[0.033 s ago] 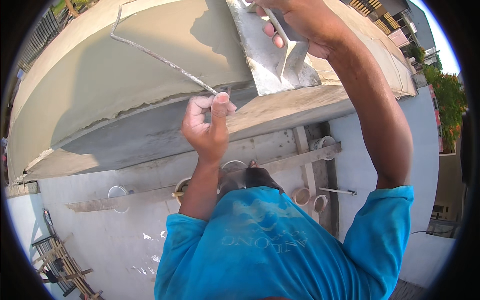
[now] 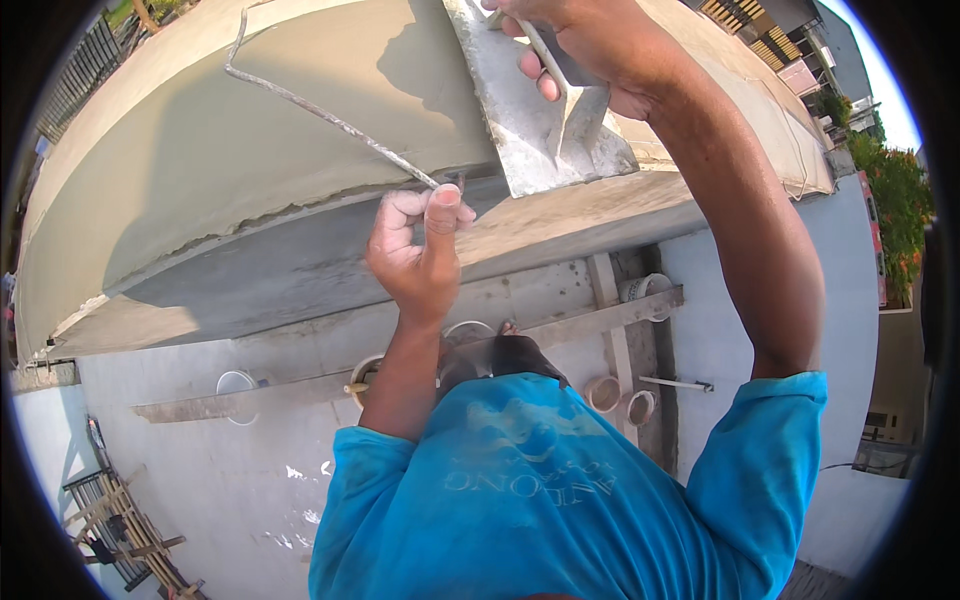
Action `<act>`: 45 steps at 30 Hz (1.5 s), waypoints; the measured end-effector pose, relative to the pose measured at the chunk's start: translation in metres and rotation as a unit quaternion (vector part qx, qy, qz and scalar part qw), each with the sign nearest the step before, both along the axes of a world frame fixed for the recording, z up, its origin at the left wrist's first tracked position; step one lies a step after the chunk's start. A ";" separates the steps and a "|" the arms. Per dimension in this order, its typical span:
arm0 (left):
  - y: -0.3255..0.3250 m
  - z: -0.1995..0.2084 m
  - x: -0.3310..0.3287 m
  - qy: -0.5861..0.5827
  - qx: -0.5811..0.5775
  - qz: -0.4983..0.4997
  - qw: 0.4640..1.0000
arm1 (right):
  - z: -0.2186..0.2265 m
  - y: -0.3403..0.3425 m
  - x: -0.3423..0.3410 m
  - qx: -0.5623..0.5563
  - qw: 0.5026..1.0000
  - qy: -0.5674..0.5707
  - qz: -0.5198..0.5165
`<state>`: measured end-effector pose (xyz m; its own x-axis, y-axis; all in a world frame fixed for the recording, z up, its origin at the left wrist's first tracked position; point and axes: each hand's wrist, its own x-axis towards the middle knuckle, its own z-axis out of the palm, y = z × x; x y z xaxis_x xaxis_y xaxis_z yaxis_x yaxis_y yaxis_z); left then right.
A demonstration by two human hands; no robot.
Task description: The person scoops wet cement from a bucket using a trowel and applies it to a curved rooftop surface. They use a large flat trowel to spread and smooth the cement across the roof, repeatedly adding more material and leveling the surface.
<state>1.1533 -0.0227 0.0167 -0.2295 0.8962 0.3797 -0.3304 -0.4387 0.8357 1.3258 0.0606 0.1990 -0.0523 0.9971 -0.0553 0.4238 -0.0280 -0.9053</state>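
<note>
My right hand is wrapped round the handle of a plastering trowel, whose broad grey metal plate lies against the upper surface of the concrete ledge. Wet-looking grey plaster coats that surface to the trowel's left, with a ragged lower edge. My left hand, fingertips dusted white, pinches the lower end of a thin bent metal rod. The rod slants up and left across the plaster, bends, and runs toward the top edge of the view. A sharp shadow falls over part of the plaster.
Below the ledge, wooden planks cross at my feet, far down. Buckets and small pots stand around them. Slatted wooden pieces lie at lower left. A leafy bush grows at far right.
My right hand and the trowel have shifted slightly to the left. My left hand and the rod have moved a touch to the right.
</note>
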 end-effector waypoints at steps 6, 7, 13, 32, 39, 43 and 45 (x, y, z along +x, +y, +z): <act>0.005 0.000 -0.004 -0.003 0.004 -0.003 1.000 | 0.005 -0.010 -0.054 -0.034 0.997 -0.066 0.020; 0.005 0.000 -0.002 -0.012 0.009 -0.004 1.000 | 0.009 -0.008 -0.059 -0.045 0.993 -0.108 0.024; 0.006 -0.004 0.002 -0.027 0.021 0.000 0.999 | -0.003 -0.006 -0.034 -0.004 0.984 -0.175 -0.017; 0.007 0.000 0.002 0.009 0.026 0.050 0.998 | -0.012 -0.039 0.103 0.019 0.955 -0.276 -0.108; 0.007 -0.001 0.002 0.008 0.020 0.026 0.999 | 0.010 -0.058 0.071 0.076 0.985 -0.106 -0.111; 0.005 0.000 -0.004 -0.015 0.014 -0.007 1.000 | 0.027 -0.043 0.000 -0.019 0.998 -0.060 -0.016; 0.005 0.000 -0.007 -0.018 0.008 -0.003 1.000 | 0.030 -0.035 -0.034 -0.030 0.992 -0.118 0.017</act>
<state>1.1465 -0.0180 0.0171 -0.2374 0.8917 0.3854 -0.3623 -0.4494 0.8166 1.2914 0.0257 0.2292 -0.0652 0.9894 -0.1295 0.6251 -0.0606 -0.7782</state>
